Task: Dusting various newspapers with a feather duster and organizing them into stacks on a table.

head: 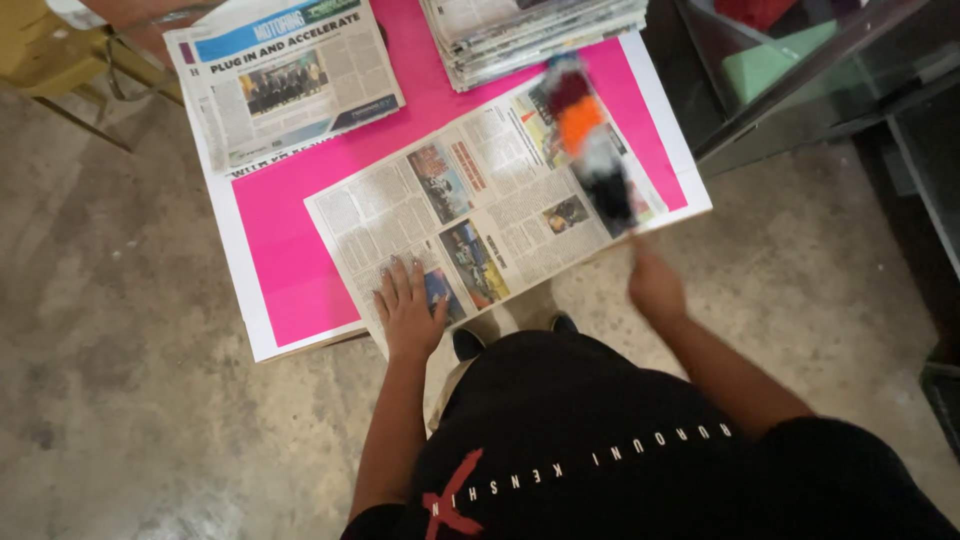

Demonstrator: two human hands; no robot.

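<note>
Figure: view from above my own hands at the pink board (290, 240), a low white-edged surface on the concrete floor (120, 400).

(a) An open newspaper sheet (480, 210) lay slantwise across the board, its near corner overhanging the board's front edge towards my feet. My left hand (408, 310) rested flat on that near corner, fingers (400, 278) spread and released, gripping nothing. Judging from the pose, the palm served as a weight that kept the loose sheet from sliding on the board.

(b) My right hand (655, 288) was off the board's front right corner, above the floor, clenched around the thin handle of a multicoloured duster (585, 150). The duster's head, red, orange, white and black, was blurred. It lay over the far right part of the sheet, well away from my left fingers, which sat at the opposite, near-left end of the paper. The long handle let the head reach across the sheet while the fist stayed clear of the board, I judge.

(c) On the board's far left corner lay a folded newspaper (290, 75), apart from the open sheet. At the far right edge stood a stack of newspapers (530, 35), close to the sheet's top corner. Right of the board was a dark glass-fronted cabinet (800, 80).
</note>
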